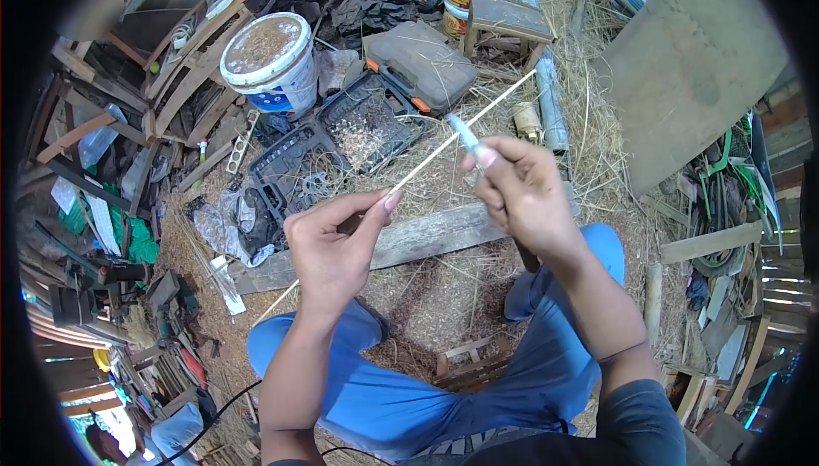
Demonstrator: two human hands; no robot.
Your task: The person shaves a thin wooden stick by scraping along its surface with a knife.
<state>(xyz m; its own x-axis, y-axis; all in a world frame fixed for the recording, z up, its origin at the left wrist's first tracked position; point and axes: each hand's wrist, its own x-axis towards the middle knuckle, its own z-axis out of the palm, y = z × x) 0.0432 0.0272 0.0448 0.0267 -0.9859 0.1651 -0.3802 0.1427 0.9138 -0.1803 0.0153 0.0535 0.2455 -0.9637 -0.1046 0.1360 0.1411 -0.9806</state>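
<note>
A long, thin pale wooden stick (426,162) runs diagonally from beside my left knee up toward the upper right. My left hand (333,244) pinches it between thumb and forefinger near its middle. Closed in my right hand (531,189) is what looks like a knife (461,130), its short pale-bluish blade pointing up and left. A dark handle end shows below that fist. The blade lies close to the stick; whether they touch, I cannot tell.
A wooden plank (444,234) lies across the ground before my knees. Beyond it are an open tool case (286,163), a closed case (424,65), a white bucket (271,65) and a small wooden stool (510,18). A large flat board (695,65) leans at right. Another person sits lower left.
</note>
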